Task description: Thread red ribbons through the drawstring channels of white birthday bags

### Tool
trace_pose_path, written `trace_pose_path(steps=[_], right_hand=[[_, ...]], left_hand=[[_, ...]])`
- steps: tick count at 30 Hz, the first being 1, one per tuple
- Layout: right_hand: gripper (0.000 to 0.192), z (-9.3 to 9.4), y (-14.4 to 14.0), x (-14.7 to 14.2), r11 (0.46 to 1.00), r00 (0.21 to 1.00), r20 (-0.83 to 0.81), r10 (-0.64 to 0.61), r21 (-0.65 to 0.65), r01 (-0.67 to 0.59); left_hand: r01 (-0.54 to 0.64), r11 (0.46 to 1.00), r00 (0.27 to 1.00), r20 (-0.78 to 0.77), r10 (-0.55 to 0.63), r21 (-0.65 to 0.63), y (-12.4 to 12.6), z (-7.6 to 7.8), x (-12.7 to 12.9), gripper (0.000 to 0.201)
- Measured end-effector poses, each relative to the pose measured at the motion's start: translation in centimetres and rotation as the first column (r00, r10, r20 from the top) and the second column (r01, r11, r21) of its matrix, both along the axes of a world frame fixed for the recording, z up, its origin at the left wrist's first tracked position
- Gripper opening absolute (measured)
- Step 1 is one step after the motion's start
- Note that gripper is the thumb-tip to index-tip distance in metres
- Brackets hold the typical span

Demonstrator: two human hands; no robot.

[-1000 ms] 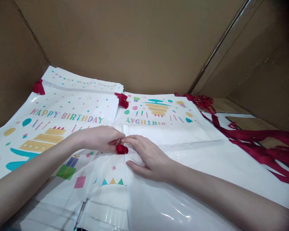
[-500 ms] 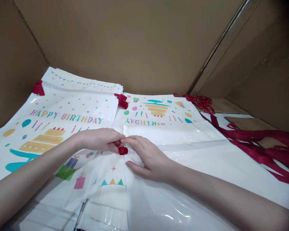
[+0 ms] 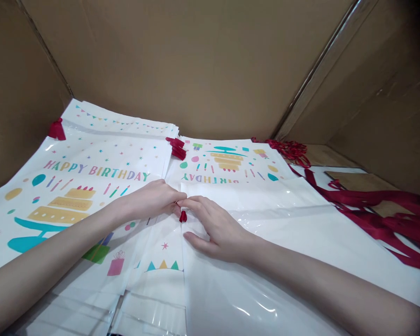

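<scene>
Two bare hands: the left hand (image 3: 158,198) and the right hand (image 3: 215,226) meet at the fingertips; both forearms are cut off by the view's sides.
Left hand: thumb and fingers pinched on a small, glossy red ribbon (image 3: 183,216); the exact grip is hidden by the fingers.
Red ribbon: just below the touching fingertips, at the edge of the sheet under the right hand; its upper part is covered.
Right hand: fingers spread and loose, not clasping anything visible, resting on a blank white glossy sheet (image 3: 252,280), which runs out of view toward the wearer.
Birthday stack: white sheets printed with "HAPPY BIRTHDAY" and a tiered cake (image 3: 122,144), under and beyond the left hand; the left arm covers part of the print.
Upside-down print: white sheet with an inverted cake (image 3: 227,158), beyond the right hand, its lettering partly covered.
Ribbon bundle: flat dark-red loops (image 3: 177,148), beyond the left hand.
Loose ribbons: long, wide red strips (image 3: 371,198), right of the right hand, cut off at the edge.
Walls: brown cardboard-like panels (image 3: 182,70), beyond both hands.
</scene>
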State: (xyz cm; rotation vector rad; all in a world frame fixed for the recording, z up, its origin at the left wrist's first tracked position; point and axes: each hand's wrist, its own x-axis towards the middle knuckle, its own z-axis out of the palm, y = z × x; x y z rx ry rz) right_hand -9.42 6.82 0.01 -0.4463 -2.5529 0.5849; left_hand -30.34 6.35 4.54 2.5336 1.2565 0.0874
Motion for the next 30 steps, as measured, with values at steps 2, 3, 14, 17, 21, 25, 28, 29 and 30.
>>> trace_pose_path(steps=[2, 3, 14, 17, 21, 25, 28, 29, 30], right_hand=[[0.05, 0.1, 0.0, 0.0, 1.0, 1.0, 0.006, -0.004, -0.011, 0.004], [0.05, 0.2, -0.1, 0.0, 1.0, 1.0, 0.01, -0.007, -0.017, 0.007], [0.047, 0.2, -0.1, 0.0, 0.999, 0.999, 0.016, -0.028, -0.043, 0.028], [0.047, 0.2, 0.0, 0.0, 0.999, 1.0, 0.014, -0.022, -0.043, 0.023], [0.046, 0.4, -0.1, 0.0, 0.999, 1.0, 0.021, -0.019, -0.035, 0.02], [0.046, 0.4, -0.2, 0.0, 1.0, 1.0, 0.024, -0.019, -0.002, 0.019], [0.051, 0.2, -0.3, 0.0, 1.0, 0.999, 0.032, -0.026, 0.016, 0.025], [0.052, 0.2, -0.3, 0.0, 0.999, 0.999, 0.034, -0.029, 0.02, 0.028], [0.053, 0.2, -0.3, 0.0, 0.999, 0.999, 0.036, -0.032, 0.024, 0.031]], left_hand=[[0.012, 1.0, 0.999, 0.032, -0.012, -0.016, 0.2, 0.1, -0.2, 0.02], [0.02, 1.0, 0.999, 0.047, -0.019, -0.024, 0.3, 0.2, -0.2, 0.021], [0.046, 0.999, 0.996, 0.079, -0.047, 0.015, 0.7, -0.9, -0.3, 0.017], [0.021, 0.999, 0.994, 0.107, -0.023, 0.026, 0.7, -1.4, -0.2, 0.016], [-0.009, 1.0, 0.989, 0.149, 0.011, -0.012, 1.0, -1.8, -0.2, 0.017], [0.025, 0.99, 0.98, 0.198, 0.003, -0.138, 1.1, -1.6, -0.7, 0.025], [-0.028, 0.986, 0.971, 0.228, 0.066, -0.166, 0.5, -1.0, -1.3, 0.031], [-0.065, 0.985, 0.968, 0.231, 0.1, -0.157, 0.1, -0.8, -1.5, 0.03], [-0.105, 0.985, 0.963, 0.234, 0.136, -0.138, -0.3, -0.6, -1.7, 0.029]])
